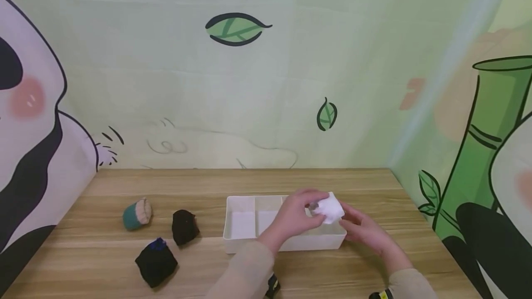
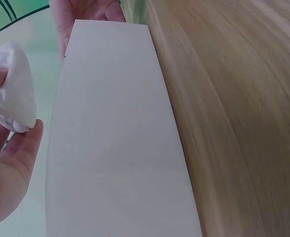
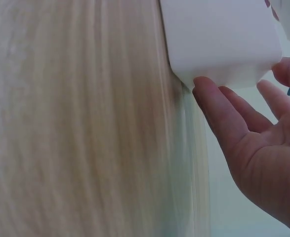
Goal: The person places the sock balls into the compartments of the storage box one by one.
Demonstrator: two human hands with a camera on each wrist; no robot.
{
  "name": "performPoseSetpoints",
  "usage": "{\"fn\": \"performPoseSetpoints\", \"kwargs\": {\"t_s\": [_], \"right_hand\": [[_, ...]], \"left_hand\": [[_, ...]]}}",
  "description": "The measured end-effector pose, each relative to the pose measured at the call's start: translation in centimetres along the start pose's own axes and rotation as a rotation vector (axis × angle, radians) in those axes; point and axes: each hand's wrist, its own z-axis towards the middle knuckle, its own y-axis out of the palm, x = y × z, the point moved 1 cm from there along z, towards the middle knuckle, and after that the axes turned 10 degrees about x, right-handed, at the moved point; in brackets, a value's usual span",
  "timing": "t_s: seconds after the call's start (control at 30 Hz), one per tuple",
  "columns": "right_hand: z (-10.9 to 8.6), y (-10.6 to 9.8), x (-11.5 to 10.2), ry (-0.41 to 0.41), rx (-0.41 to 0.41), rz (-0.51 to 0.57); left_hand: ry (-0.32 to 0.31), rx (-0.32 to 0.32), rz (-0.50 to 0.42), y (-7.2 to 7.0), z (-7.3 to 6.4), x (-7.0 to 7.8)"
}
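Observation:
Over the right part of a long white divided box [image 1: 311, 242], my left hand [image 1: 297, 216] pinches a white bundle of cloth [image 1: 331, 209], which looks like a rolled sock. The left wrist view shows the bundle [image 2: 19, 89] between thumb and fingers, beside the box's long outer wall [image 2: 115, 133]. My right hand [image 1: 367, 230] is at the box's right end. In the right wrist view its fairly straight fingertips [image 3: 204, 84] touch that end wall [image 3: 228, 39]. Dividers part the box; its right compartments are partly hidden behind my left hand.
Left of the box lie a teal and beige bundle [image 1: 137, 214], a black bundle [image 1: 184, 228] and a black bundle with a blue patch [image 1: 156, 264], all like rolled socks. The wooden table [image 1: 199, 183] meets a printed backdrop [image 1: 166, 82] at its far edge.

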Motion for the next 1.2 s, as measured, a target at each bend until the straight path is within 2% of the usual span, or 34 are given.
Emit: {"fn": "performPoseSetpoints", "kwargs": {"t_s": [0.43, 0.73, 1.1, 1.2], "right_hand": [[0.0, 0.0, -0.1, -0.001, -0.007, 0.002], [0.0, -0.2, -0.1, 0.003, -0.015, 0.008], [-0.1, -0.1, 0.2, -0.024, -0.036, 0.016], [-0.1, -0.1, 0.2, -0.031, -0.044, 0.027]], "left_hand": [[0.042, -0.008, 0.108, 0.9, 0.7, -1.1], [0.089, -0.061, 0.172, 1.4, 1.0, -1.5], [0.075, -0.125, 0.21, 1.7, 1.0, -1.9], [0.077, -0.126, 0.233, 1.7, 1.0, -1.8]]}}
